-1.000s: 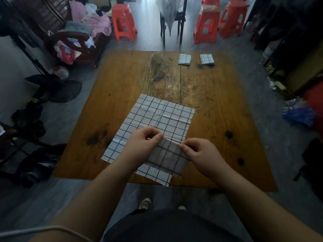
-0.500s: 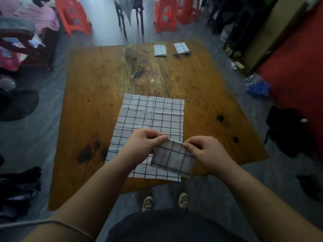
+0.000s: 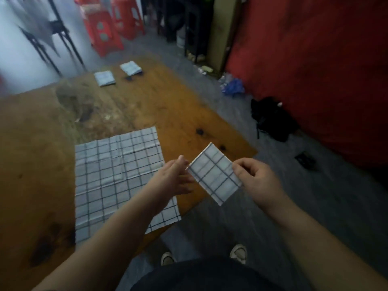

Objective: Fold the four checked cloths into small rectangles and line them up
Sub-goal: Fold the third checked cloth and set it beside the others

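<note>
My right hand [image 3: 255,181] pinches a small folded checked cloth [image 3: 215,175] by its right edge and holds it in the air past the table's right front corner. My left hand [image 3: 175,178] is flat with fingers apart, its fingertips at the folded cloth's left edge. An unfolded checked cloth [image 3: 117,177] lies spread on the wooden table [image 3: 37,148] near the front edge, under my left forearm. Two folded checked cloths [image 3: 104,78] [image 3: 130,68] lie side by side at the table's far edge.
Red plastic stools [image 3: 100,30] and a dark chair [image 3: 52,32] stand beyond the table. A red surface [image 3: 315,66] rises on the right, with a black bag [image 3: 273,118] and blue litter [image 3: 233,87] on the grey floor beside it. My shoes [image 3: 237,253] show below.
The view swung right. The folded cloth moved right, off the spread cloth and past the table corner. My left hand let go and opened; the right hand still holds it.
</note>
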Demonstrator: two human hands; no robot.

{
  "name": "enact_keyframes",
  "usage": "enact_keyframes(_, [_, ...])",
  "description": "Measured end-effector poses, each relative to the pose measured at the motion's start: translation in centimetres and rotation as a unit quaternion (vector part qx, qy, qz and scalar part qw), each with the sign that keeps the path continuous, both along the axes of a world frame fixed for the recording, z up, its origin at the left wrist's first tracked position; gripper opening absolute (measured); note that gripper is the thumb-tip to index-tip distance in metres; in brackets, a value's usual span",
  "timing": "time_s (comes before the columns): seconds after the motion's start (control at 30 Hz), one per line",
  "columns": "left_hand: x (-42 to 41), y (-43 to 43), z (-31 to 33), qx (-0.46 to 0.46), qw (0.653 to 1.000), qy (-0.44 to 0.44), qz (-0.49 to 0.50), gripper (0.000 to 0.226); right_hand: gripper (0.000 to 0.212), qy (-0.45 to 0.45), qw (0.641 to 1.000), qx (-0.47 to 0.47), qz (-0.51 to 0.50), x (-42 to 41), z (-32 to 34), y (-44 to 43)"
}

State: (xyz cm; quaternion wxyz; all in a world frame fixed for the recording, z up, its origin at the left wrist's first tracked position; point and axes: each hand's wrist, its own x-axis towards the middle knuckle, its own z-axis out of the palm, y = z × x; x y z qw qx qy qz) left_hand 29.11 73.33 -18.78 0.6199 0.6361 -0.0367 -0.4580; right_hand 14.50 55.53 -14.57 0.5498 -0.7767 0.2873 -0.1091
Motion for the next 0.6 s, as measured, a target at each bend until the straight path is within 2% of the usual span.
enact_keyframes(0.07, [-1.9, -2.9, 0.0, -0.031, 0.998, 0.049, -0.038, 0.059, 0.015, -0.009, 0.999, 0.026, -0.038, -1.8, -0.2, -2.2])
enact_keyframes(0.17, [-5.1, -8.1, 0.0, -0.086, 0.983, 0.104, -0.121, 0.053, 0.012, -0.035, 0.989, 0.102, -0.097, -4.6, -1.0, -5.8])
enact_keyframes(0.27, [-8.3, -14.1, 0.1, -0.118, 0.977, 0.109, -0.141, 0.045, 0.010, -0.062, 0.973, 0.164, -0.148, -7.8, -1.5, -10.0])
enact_keyframes(0.47, [-15.3, -28.0, 0.9, -0.078, 0.990, -0.021, -0.120, 0.015, 0.013, -0.039, 0.970, 0.168, -0.170, -17.0, -1.6, -21.7])
enact_keyframes(0.6, [-20.2, -37.1, 1.6, -0.031, 0.979, -0.111, -0.168, 0.012, 0.011, 0.003, 0.977, 0.122, -0.177, -22.9, -1.8, -29.3])
